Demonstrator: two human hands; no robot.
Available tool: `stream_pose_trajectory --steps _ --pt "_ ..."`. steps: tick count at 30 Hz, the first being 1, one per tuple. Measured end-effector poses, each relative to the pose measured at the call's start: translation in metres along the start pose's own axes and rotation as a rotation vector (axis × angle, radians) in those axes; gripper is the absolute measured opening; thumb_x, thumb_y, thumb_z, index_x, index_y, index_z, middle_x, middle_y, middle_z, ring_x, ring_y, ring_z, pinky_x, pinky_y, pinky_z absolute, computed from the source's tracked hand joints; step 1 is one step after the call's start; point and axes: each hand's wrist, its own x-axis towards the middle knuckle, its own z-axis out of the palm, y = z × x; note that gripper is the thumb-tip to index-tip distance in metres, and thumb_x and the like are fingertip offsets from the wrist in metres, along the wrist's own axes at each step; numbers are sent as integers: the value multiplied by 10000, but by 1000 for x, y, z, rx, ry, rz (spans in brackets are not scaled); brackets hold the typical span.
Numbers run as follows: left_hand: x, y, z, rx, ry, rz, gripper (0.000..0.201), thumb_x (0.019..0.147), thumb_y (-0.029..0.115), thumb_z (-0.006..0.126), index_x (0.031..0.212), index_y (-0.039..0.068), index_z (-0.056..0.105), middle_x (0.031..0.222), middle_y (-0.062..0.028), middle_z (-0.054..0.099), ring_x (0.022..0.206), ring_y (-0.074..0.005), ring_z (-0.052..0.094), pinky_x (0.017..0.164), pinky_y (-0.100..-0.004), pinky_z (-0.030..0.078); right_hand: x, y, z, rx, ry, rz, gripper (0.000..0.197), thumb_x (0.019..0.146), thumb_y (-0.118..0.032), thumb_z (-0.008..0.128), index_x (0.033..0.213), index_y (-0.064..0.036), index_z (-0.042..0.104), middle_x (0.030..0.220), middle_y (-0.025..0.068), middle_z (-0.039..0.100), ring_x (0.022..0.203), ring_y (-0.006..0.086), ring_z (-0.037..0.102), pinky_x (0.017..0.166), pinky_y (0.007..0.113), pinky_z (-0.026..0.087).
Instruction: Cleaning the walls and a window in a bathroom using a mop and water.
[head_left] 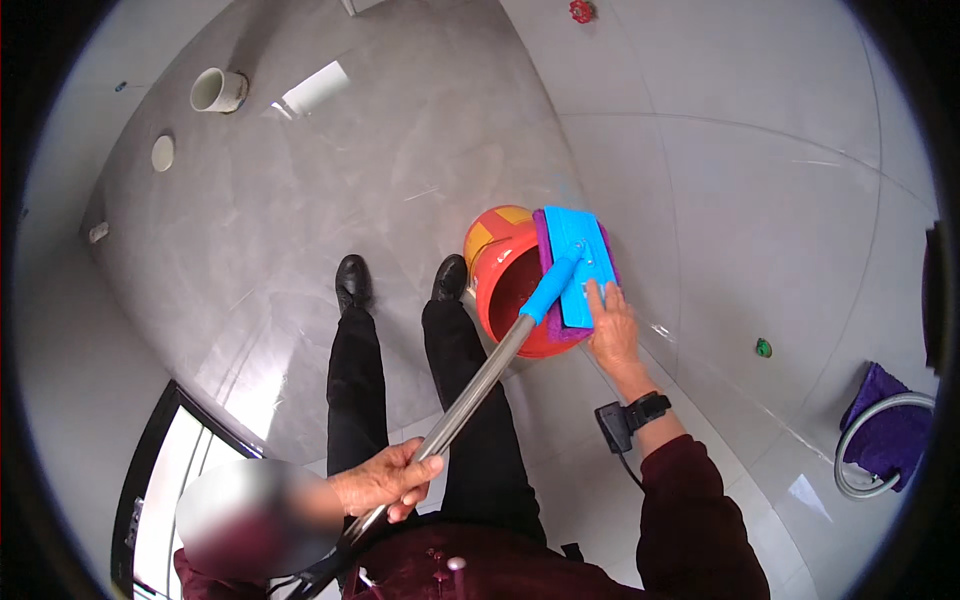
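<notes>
A flat mop with a blue head plate (pixel 574 222), a purple pad (pixel 543 238) under it and a metal pole (pixel 483 383) slants up from my waist. My left hand (pixel 392 478) is closed around the lower part of the pole, near my body. At the other end, my right hand (pixel 614 338) grips the near right edge of the head plate, fingers on its top; the thumb is hidden. The mop head is tilted over the right side of an orange bucket (pixel 487 292) with yellow patches. Part of the bucket's opening is hidden by the head.
The bucket stands on grey floor beside my right shoe (pixel 450 277), close to the tiled wall (pixel 720 220). A purple cloth (pixel 866 392) and a grey hose (pixel 850 445) are at the right. Farther left, a short white pipe (pixel 217 91) and a round white cap (pixel 163 153) show on the floor.
</notes>
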Motion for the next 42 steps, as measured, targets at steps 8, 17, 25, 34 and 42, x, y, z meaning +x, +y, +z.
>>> stream_pose_trajectory --steps 8,17,25,34,42 --pt "53 42 -21 -38 88 65 331 843 406 495 839 104 358 499 21 381 344 -59 371 317 -193 328 83 14 42 65 -137 7 622 604 25 608 1177 -11 371 1016 273 467 937 375 511 710 414 475" --pt "87 59 -48 -139 49 137 336 834 415 507 803 106 378 511 31 360 355 -45 339 306 -169 310 130 34 51 -126 -128 -90 357 708 -35 545 1051 -33 445 942 205 523 910 334 524 703 423 463" --pt "7 5 0 -65 -38 -23 342 837 419 498 823 114 345 500 26 371 370 -60 401 328 -179 343 2 4 11 -54 -8 11 621 610 16 611 1185 -17 380 1081 288 426 1017 397 460 773 452 424" --pt "90 57 -45 -54 108 80 340 831 413 511 860 106 369 512 10 400 347 -64 396 315 -208 331 121 29 68 -1 -101 35 528 614 40 580 1111 -9 410 960 248 495 892 374 527 700 421 473" --pt "93 55 -60 1083 710 399 326 797 221 539 928 11 327 779 -246 553 809 -434 523 670 -468 420 182 18 2 -268 -266 -265 97 664 -44 586 744 -60 640 826 113 622 833 284 594 704 410 449"
